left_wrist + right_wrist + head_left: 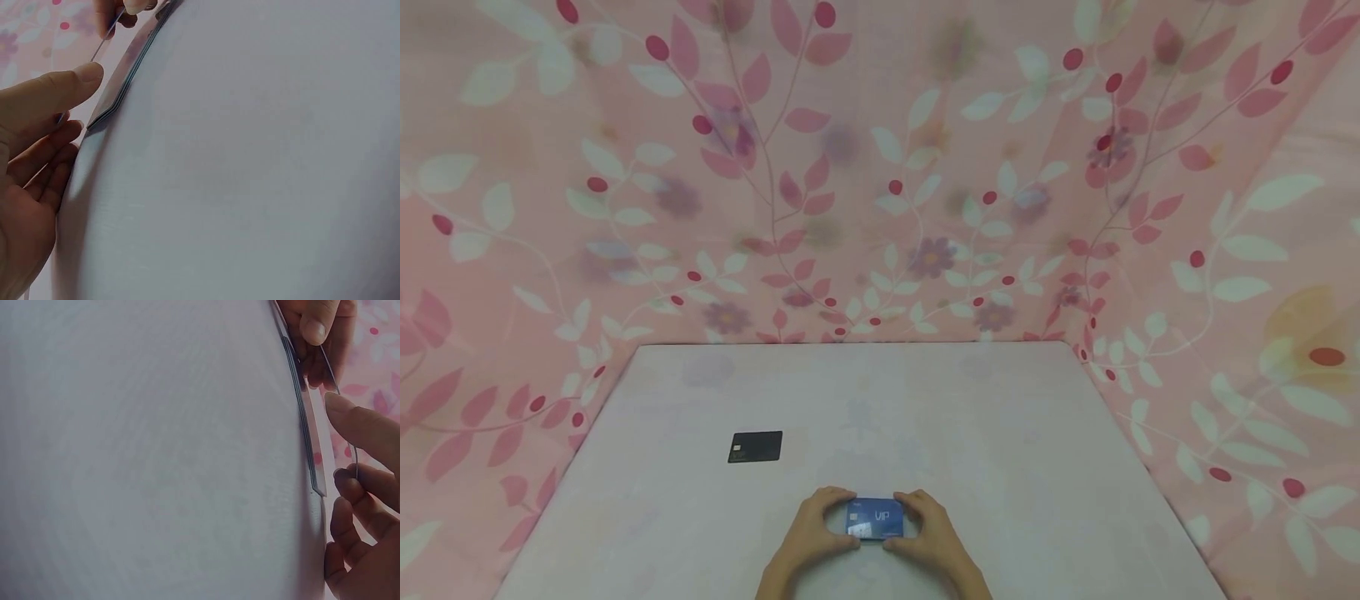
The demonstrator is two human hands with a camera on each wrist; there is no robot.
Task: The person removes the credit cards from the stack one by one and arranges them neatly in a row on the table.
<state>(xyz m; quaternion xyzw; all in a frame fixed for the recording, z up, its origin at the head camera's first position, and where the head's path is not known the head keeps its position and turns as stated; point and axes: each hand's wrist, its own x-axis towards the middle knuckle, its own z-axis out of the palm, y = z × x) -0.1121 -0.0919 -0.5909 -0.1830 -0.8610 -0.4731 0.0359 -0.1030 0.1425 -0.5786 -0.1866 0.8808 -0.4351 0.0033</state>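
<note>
A blue card marked "VIP" (875, 518) is held level by its corners at the table's near side. My left hand (814, 533) pinches its left end between thumb and fingers, and my right hand (929, 532) pinches the right end. Seen edge-on in the left wrist view, the held card (105, 39) is a thin line raised above a small stack of cards (128, 78). The right wrist view also shows this stack (304, 419) lying on the table, with a gap below the held card (332, 372). From the head view, the stack is hidden.
A black card (756, 447) with a chip lies on the white table (970, 417), farther away and to the left of my hands. Pink floral cloth (865, 208) rises behind the table and along both sides.
</note>
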